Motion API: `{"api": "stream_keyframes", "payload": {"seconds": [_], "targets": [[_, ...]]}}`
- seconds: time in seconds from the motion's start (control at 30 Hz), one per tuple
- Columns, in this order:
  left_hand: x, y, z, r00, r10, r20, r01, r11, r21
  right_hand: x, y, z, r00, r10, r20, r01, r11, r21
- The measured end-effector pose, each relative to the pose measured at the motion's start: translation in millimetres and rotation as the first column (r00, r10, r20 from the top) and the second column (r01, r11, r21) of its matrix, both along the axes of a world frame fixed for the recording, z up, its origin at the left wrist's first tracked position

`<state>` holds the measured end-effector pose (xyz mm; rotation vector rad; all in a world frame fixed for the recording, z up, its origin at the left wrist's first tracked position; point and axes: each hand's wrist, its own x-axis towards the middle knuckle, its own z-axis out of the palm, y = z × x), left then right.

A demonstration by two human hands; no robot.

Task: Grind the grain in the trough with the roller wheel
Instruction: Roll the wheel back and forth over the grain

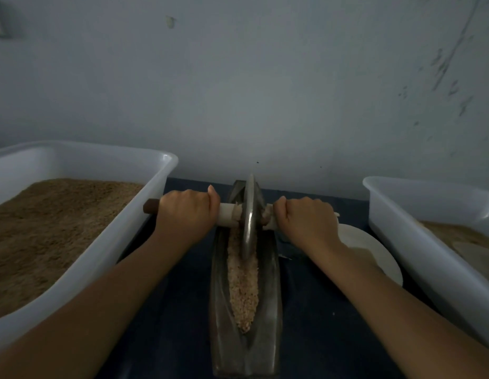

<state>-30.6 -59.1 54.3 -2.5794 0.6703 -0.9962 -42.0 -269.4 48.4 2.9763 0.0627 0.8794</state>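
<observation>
— Where is the roller wheel (pixel 249 214) now?

— Upper centre of the frame, at the far end of the trough (pixel 244 280), grain (pixel 243 283) heaped nearer. Left hand (pixel 187 212) and right hand (pixel 304 218) have fingers wrapped round the axle handle (pixel 227 212).

— Advice?

— Press evenly on both sides, I'd say, and keep the wheel upright while drawing it back through the heap.

Two tall white tubs hem in the middle of the frame: the grain-filled left tub (pixel 145 212) and the right tub (pixel 401 242). Between them the metal trough (pixel 268 283) fills the centre, leaving narrow strips of dark cloth (pixel 169 310) either side. A white plate (pixel 374 258) crowds the right strip.
</observation>
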Motion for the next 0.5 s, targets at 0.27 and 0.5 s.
{"api": "stream_keyframes", "payload": {"seconds": [0.27,0.5], "targets": [[-40.1,14.1,-11.3,0.997,-0.079,-0.018,0.078,0.997,-0.015,-51.8,3.8,0.6,0.999,0.049,-0.021,-0.050,0.998,-0.039],[-59.6,18.7,-4.1,0.972,-0.209,-0.108,0.192,0.970,-0.152,-83.4,1.9,4.1,0.987,0.144,-0.072,-0.143,0.989,0.024]]}}
